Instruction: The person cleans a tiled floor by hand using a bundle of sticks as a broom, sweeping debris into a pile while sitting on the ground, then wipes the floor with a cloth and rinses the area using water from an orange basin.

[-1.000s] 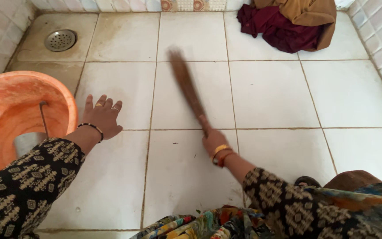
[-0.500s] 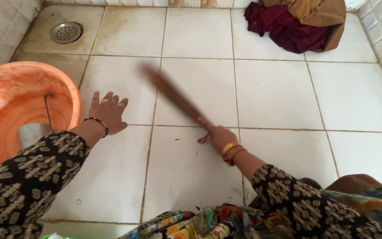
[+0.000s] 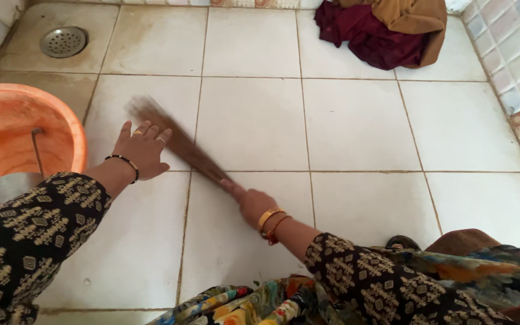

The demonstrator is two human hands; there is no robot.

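While the right hand (image 3: 254,203) grips the handle of a brown stick broom (image 3: 179,143), fingers wrapped tight around it, the bristles blur out toward ten o'clock across the tiled floor (image 3: 356,126). Left hand (image 3: 141,148) is planted flat on the tile, fingers spread, its fingertips just beside the broom's shaft. Over at nine o'clock sits an orange plastic tub (image 3: 13,129). Round metal drain (image 3: 62,41) up at eleven o'clock, heap of maroon and mustard clothes (image 3: 383,27) at one o'clock.
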